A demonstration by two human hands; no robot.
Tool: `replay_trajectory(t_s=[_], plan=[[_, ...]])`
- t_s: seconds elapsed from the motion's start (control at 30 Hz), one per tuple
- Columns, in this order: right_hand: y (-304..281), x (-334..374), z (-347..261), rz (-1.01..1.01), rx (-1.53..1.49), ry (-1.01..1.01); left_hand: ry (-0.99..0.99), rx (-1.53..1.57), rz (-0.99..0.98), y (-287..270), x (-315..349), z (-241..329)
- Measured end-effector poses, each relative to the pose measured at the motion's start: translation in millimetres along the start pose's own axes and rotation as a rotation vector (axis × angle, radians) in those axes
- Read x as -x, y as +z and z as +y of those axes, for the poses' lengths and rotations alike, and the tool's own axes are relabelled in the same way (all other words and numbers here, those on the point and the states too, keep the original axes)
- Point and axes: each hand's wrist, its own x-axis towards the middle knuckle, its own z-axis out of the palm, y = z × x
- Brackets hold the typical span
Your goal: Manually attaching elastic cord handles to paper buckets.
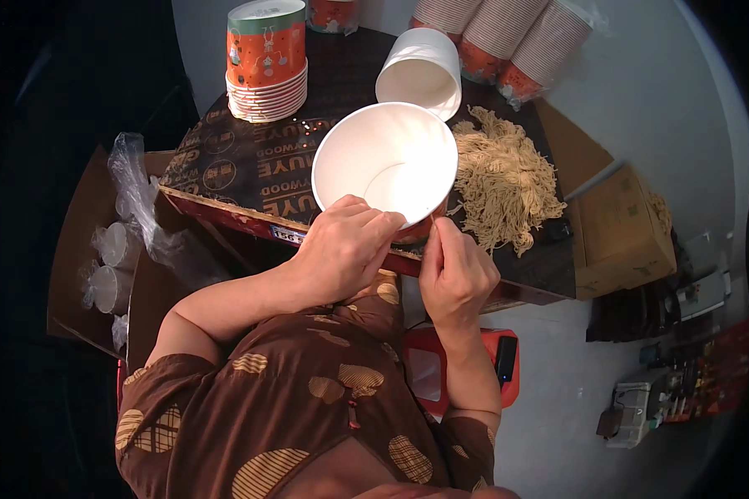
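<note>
A large white-lined paper tub [374,158] is tilted with its mouth toward me at the table's near edge. My left hand [345,249] grips its near rim, fingers closed over the edge. Just right of the tub's lower side, my right hand [459,273] is closed in a pinch; what it holds, if anything, is too small to make out. A heap of beige strings [512,179] lies right of the tub. Behind it, a second white tub [420,75] rests on its side, mouth toward me.
A stack of orange and green printed tubs [266,62] stands at the table's far left. Long wrapped stacks of tubs [512,41] lie at the back right. An open carton [91,258] with plastic-wrapped items is left of the table; another cardboard box [624,233] is at right.
</note>
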Motion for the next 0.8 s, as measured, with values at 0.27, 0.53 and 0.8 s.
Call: replay_trajectory(t_s=[0.27,0.53,0.8], plan=[[10.8,2.5,6.2,0.111,-0.134,0.003,0.06,-0.045,-0.024,5.9,2.4,3.9],[33.3,25.6,5.1,0.023,-0.377,0.223,0.167,-0.251,-0.124,21.9,13.8,-6.2],[48.5,54.6,-1.1,-0.056,-1.09,0.962,0.305,-0.557,-0.385,37.3,32.2,-19.0]])
